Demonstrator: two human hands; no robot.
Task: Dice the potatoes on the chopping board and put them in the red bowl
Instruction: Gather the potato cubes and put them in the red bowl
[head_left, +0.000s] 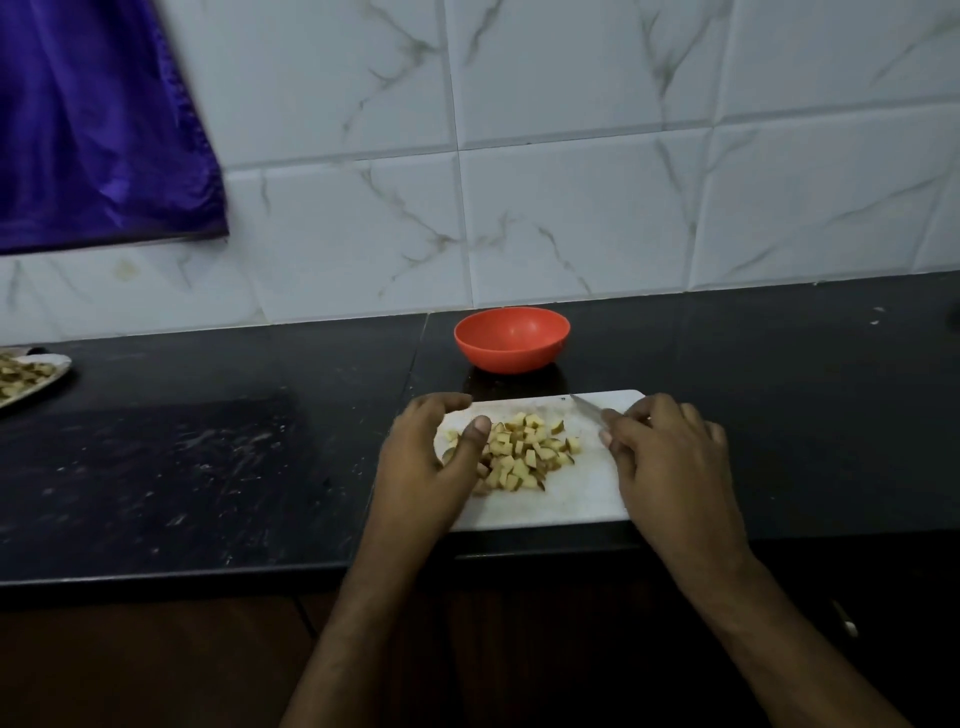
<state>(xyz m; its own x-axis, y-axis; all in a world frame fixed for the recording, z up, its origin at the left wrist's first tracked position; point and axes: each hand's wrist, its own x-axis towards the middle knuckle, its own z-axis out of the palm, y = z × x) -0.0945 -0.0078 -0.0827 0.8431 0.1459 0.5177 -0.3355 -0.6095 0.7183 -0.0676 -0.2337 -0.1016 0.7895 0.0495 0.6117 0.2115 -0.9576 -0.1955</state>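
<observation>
Nearest to you, your two bare forearms reach in from six o'clock over the front edge of the black stone bench (208, 467). Your left hand (431, 462) sits cupped at the nine o'clock side of the white rectangular plastic chopping board (571, 499), fingers loosely curved and thumb stretched over the heap, grasping nothing that you can see. Your right hand (670, 447) is at the board's three o'clock side, fingers curled around the handle of a small steel-bladed knife (587, 408), whose blade points toward eleven o'clock with its tip near the board's far edge.

Between your hands, in the middle of the board, lies the pile of pale yellow diced potato cubes with brown skin (524, 452); the cubes nearest nine o'clock sit under your left thumb.

Just beyond the board at twelve o'clock stands the round red plastic bowl (511, 339), apart from the board.

Far out at nine o'clock, a metal plate of chopped pieces (31, 376) rests on the bench. Behind everything rises the white marbled tile wall (571, 182), with a purple cloth (93, 130) hanging at ten o'clock.
</observation>
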